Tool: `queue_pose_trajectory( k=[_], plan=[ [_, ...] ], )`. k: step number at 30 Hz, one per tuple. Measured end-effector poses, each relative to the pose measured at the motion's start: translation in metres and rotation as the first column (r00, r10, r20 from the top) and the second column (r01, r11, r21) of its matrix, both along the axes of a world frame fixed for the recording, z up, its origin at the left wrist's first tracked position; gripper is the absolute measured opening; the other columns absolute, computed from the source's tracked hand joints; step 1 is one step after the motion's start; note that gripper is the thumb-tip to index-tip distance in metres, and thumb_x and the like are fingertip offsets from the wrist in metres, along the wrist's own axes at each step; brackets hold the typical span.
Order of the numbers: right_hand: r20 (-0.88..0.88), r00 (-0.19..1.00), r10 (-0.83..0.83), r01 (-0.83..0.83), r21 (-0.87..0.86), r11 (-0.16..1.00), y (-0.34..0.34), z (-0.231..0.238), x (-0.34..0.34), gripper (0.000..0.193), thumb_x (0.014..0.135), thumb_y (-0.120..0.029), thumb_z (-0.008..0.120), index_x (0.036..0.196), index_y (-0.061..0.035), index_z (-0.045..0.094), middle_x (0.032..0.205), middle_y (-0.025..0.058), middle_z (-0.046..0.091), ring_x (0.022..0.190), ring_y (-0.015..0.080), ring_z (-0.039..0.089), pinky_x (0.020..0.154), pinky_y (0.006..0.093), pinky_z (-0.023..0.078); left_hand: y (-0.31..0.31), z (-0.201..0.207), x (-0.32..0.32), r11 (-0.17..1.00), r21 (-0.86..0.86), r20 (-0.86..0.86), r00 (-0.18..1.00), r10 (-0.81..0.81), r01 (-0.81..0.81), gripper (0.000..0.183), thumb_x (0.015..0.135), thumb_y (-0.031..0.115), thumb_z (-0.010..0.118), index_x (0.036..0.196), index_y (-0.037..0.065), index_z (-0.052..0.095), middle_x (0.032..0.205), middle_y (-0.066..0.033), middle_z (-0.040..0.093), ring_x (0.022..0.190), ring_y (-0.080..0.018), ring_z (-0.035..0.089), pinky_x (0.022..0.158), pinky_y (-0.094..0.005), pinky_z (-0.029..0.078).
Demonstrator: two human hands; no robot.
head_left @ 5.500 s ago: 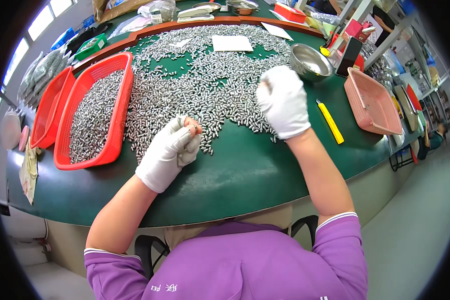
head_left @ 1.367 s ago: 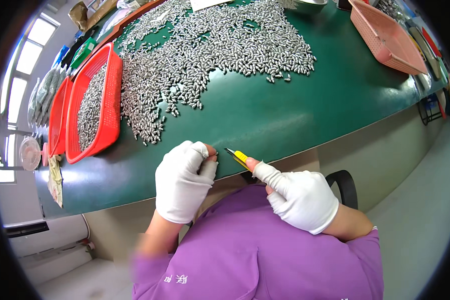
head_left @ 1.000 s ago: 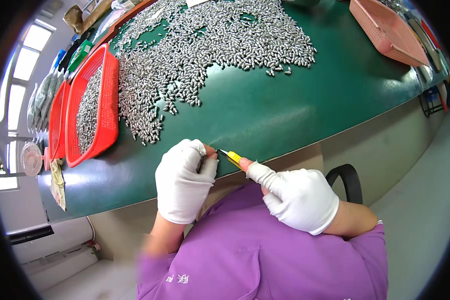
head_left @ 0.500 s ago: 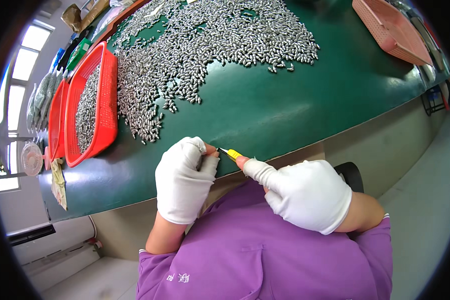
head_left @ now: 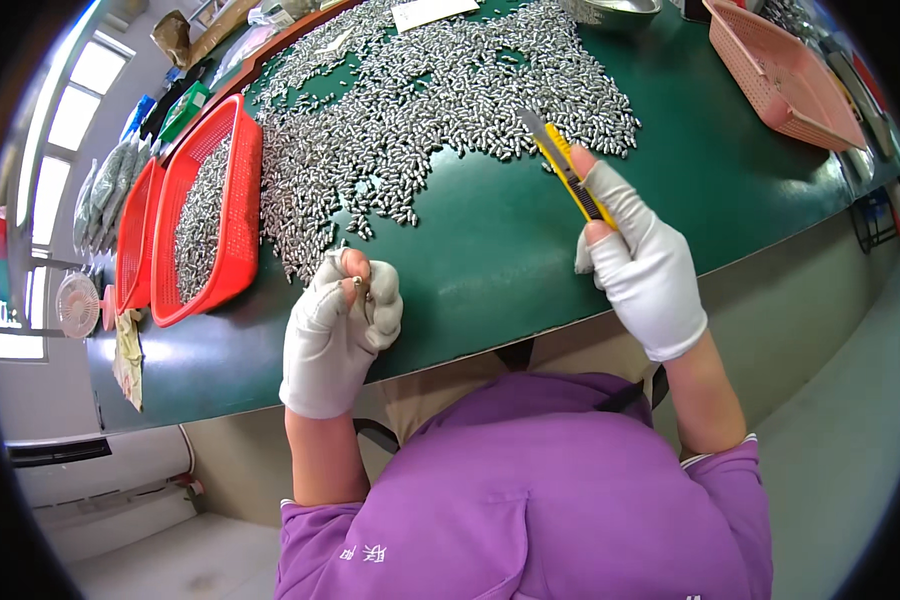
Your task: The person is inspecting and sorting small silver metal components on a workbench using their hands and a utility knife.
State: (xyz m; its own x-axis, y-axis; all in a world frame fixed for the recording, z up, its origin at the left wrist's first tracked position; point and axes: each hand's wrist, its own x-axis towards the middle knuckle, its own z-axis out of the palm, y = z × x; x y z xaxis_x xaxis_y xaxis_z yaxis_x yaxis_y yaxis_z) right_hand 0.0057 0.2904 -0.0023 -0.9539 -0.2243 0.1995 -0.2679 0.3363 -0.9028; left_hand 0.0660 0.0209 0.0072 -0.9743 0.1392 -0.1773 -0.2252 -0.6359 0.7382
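Note:
My right hand (head_left: 642, 265), in a white glove with bare fingertips, grips a yellow utility knife (head_left: 573, 178). Its blade points up and away, over the near right edge of a wide spread of small silver metal parts (head_left: 450, 100). My left hand (head_left: 338, 335), gloved the same way, is closed near the table's front edge, just in front of that spread. Between its thumb and fingers a small metal part (head_left: 357, 282) shows its end. The left hand's other fingers are curled in and partly hide what lies in the palm.
Left of the spread, a red plastic basket (head_left: 247, 200) holds many of the same parts, with another red basket (head_left: 133, 240) beside it. A pink basket (head_left: 770, 105) stands at the far right of the green table (head_left: 490, 250). A metal bowl (head_left: 615, 12) and paper sheet (head_left: 432, 12) lie at the back.
My hands have moved apart. The right has lifted the knife away and to the right, above the parts; the left has shifted left and turned its fingers up.

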Motion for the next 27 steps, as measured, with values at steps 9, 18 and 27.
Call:
queue_pose_trajectory(
  k=[9, 18, 27],
  plan=[
    [-0.233, 0.972, -0.005, 0.045, 0.166, 0.985, -0.005, -0.013, -0.003, 0.059, 0.086, 0.005, 0.055, 0.139, -0.0217, 0.053, 0.066, 0.0029, 0.057, 0.054, 0.0095, 0.051, 0.06, 0.024, 0.048, -0.01, 0.002, -0.019, 0.944, -0.284, -0.104, 0.984, 0.142, -0.166, 0.017, 0.091, 0.011, 0.061, 0.106, 0.008, 0.055, 0.077, 0.0039, 0.044, 0.058, -0.0039, 0.032, 0.053, -0.0191, 0.027],
    [-0.295, 0.952, -0.082, 0.173, 0.297, 0.939, 0.002, -0.011, -0.012, 0.058, 0.086, 0.005, 0.054, 0.138, -0.0211, 0.054, 0.085, 0.0056, 0.059, 0.071, 0.0162, 0.056, 0.071, 0.0273, 0.049, 0.007, -0.003, -0.008, 0.312, -0.852, -0.326, 0.893, 0.31, -0.419, 0.006, 0.091, 0.006, 0.063, 0.096, 0.004, 0.064, 0.073, 0.0075, 0.049, 0.063, -0.0014, 0.039, 0.058, -0.0183, 0.034],
    [-0.205, 0.937, -0.282, 0.328, 0.243, 0.913, 0.03, -0.014, -0.041, 0.06, 0.088, -0.003, 0.056, 0.142, -0.026, 0.048, 0.088, 0.0122, 0.064, 0.073, 0.0257, 0.063, 0.075, 0.0354, 0.051, 0.002, -0.007, -0.057, -0.403, -0.791, -0.395, 0.887, -0.239, -0.461, 0.015, 0.083, 0.016, 0.067, 0.098, 0.011, 0.067, 0.084, -0.0132, 0.066, 0.075, -0.0304, 0.064, 0.068, -0.0383, 0.05]
  ],
)
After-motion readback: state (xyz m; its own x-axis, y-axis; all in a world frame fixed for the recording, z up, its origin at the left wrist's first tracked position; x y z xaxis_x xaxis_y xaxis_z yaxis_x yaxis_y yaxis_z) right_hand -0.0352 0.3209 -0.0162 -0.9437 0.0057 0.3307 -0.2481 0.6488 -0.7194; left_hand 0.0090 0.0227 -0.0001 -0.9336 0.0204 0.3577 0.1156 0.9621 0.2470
